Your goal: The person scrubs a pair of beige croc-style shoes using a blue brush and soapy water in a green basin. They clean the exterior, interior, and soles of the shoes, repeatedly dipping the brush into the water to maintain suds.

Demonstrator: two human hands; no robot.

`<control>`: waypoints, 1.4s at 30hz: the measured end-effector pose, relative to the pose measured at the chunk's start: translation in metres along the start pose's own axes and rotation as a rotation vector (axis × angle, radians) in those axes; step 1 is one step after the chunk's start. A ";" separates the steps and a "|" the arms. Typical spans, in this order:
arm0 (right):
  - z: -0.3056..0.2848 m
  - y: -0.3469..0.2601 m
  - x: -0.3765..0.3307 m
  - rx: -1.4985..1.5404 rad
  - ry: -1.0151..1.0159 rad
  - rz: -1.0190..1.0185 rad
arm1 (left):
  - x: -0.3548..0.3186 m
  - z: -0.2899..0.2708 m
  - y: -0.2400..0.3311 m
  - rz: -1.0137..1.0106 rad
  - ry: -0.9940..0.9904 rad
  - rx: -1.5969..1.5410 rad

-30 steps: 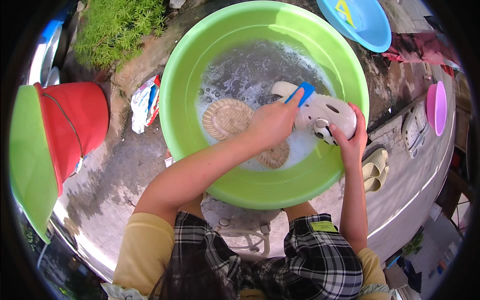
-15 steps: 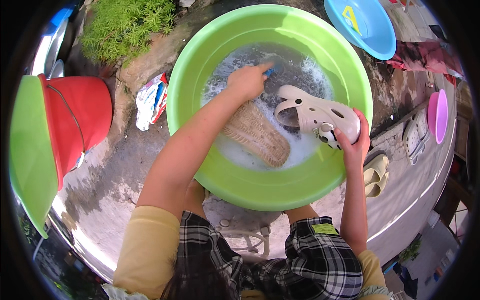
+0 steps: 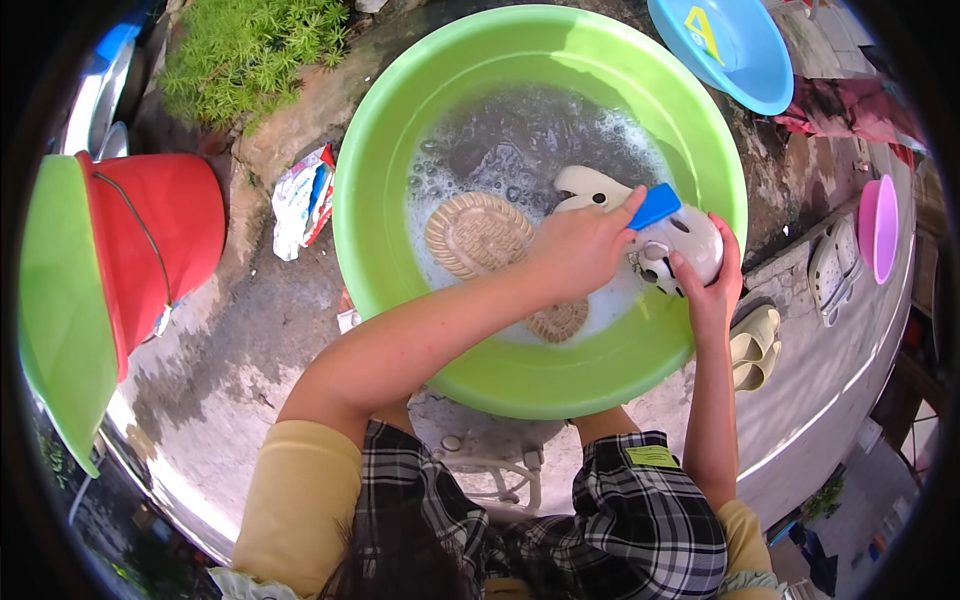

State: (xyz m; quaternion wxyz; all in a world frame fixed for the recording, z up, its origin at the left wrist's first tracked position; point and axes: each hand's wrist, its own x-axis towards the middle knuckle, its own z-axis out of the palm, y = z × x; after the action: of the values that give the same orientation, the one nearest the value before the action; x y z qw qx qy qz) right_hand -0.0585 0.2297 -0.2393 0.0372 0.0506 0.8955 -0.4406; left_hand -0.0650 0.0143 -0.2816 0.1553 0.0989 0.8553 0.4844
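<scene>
My left hand [image 3: 588,243] is closed around a blue scrubbing brush [image 3: 656,206], which presses on the upper of a pale clog [image 3: 690,240]. At the toe end, my right hand [image 3: 714,276] grips the clog, thumb on its near side beside a black-and-white charm. The clog is held over the right side of a big green basin [image 3: 540,392] of soapy water. Sole up in the suds lies another shoe [image 3: 478,236] with a tan ridged sole; my left forearm hides its middle.
Left stands a red bucket [image 3: 165,225] next to a green tub [image 3: 60,290]. A crumpled packet [image 3: 300,205] lies by the basin. A blue basin [image 3: 745,55] is at the far right, with beige shoes [image 3: 755,348], white clogs [image 3: 830,270] and a pink basin [image 3: 878,230] nearer.
My left hand has lifted the blue brush out of the water and brought it right, onto the clog. My right hand keeps its hold in nearly the same place.
</scene>
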 end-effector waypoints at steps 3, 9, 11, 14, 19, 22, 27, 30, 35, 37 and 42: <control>-0.002 -0.005 -0.002 -0.018 0.015 -0.030 | 0.016 -0.013 -0.010 -0.088 -0.032 0.090; -0.007 0.026 -0.002 0.088 -0.058 0.032 | -0.004 0.006 0.055 0.239 -0.216 0.027; -0.002 0.011 -0.003 -0.003 0.015 0.019 | 0.012 -0.002 0.030 0.078 -0.128 0.104; 0.000 -0.003 -0.002 0.017 -0.009 -0.038 | 0.033 -0.028 -0.039 -0.197 -0.100 0.333; 0.003 -0.001 -0.002 -0.053 -0.008 -0.043 | 0.039 -0.069 -0.092 -0.265 0.271 0.368; 0.009 -0.002 0.001 -0.138 0.061 -0.027 | 0.048 -0.060 -0.110 -0.457 0.144 0.441; 0.018 0.004 0.007 -0.148 0.175 0.085 | 0.018 -0.033 -0.009 -0.123 0.006 -0.020; 0.018 0.007 0.006 -0.170 0.193 0.057 | 0.012 -0.032 0.005 -0.037 -0.097 0.097; 0.020 0.005 0.004 -0.124 0.169 0.036 | 0.042 -0.062 -0.046 -0.122 -0.029 0.463; 0.017 0.011 0.010 -0.129 0.174 0.086 | 0.051 -0.070 -0.082 -0.213 0.172 0.487; 0.023 0.011 0.018 -0.064 0.176 0.168 | 0.060 -0.058 -0.133 -0.448 0.151 0.130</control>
State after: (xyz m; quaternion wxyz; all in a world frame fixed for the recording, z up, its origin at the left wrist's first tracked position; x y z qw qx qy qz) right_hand -0.0748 0.2188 -0.2638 -0.0030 0.1626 0.9014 -0.4012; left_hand -0.1443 -0.0808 -0.3777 0.1876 -0.1203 0.8944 0.3879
